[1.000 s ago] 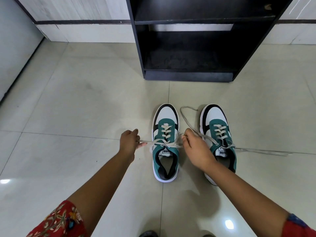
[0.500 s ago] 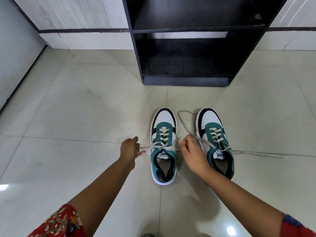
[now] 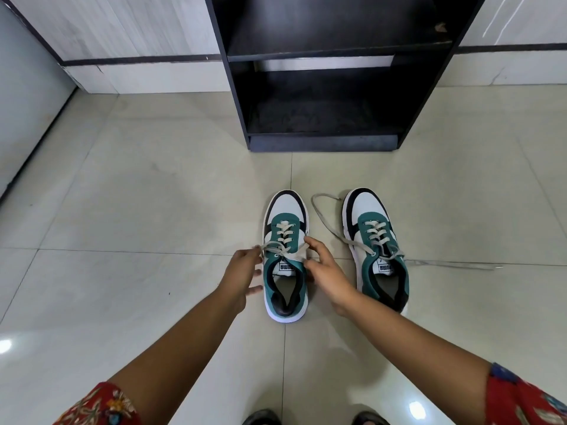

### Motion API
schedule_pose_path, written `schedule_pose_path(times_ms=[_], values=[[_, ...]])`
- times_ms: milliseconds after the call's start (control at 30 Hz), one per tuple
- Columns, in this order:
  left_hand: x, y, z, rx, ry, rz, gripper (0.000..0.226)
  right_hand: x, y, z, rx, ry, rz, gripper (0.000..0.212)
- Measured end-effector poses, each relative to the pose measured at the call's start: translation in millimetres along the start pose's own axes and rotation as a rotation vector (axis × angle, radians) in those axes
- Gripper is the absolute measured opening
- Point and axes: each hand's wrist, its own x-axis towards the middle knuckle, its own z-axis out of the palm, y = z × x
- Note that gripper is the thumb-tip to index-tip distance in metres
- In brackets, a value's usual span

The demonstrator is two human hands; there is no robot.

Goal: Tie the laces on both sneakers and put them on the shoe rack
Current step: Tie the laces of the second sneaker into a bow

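On the tiled floor (image 3: pixel 129 210), in front of the black shoe rack (image 3: pixel 322 142), two green, white and black sneakers are standing side by side, toes toward the rack. The left hand (image 3: pixel 241 276) and the right hand (image 3: pixel 326 271) are flanking the left sneaker (image 3: pixel 285 259), one at each side of its tongue. Each hand is pinching an end of that shoe's lace (image 3: pixel 283 251) between thumb and forefinger, the other fingers spreading loosely; the lace ends are crossing over the tongue between the hands. The right sneaker (image 3: pixel 376 250) is sitting just beside, untouched, its untied lace (image 3: pixel 451 264) trailing out across the floor to the right and looping toward the rack on its left side. Both rack shelves are showing bare. Red floral sleeves (image 3: pixel 101 406) are covering the upper arms.
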Motion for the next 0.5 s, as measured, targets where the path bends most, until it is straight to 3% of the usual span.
schedule_pose_path(times_ms=[100,200,267,333,433,500], values=[[-1.4,1.5,9.2,0.137,0.181,0.156,0.045,-5.6,-5.0,-9.0,-0.165,0.05,-0.048,0.053],[-15.6,3.6,26.6,0.266,0.38,0.53,0.036,-18.7,-14.4,-38.8,-0.208,0.235,-0.243,0.037],[-26.3,7.5,46.2,0.149,0.226,0.679,0.02,-29.3,-18.5,-67.6,-0.118,0.36,-0.312,0.029],[-32.6,8.9,67.9,0.1,0.012,0.648,0.013,-37.7,-16.2,-97.9,-0.057,0.505,-0.324,0.03],[-27.8,7.0,99.3,0.273,-0.187,0.573,0.013,-46.2,-0.1,-134.0,-0.152,0.627,-0.271,0.033],[-21.2,5.2,110.5,0.452,-0.278,0.647,0.024,-45.3,12.5,-141.1,-0.231,0.562,-0.231,0.044]])
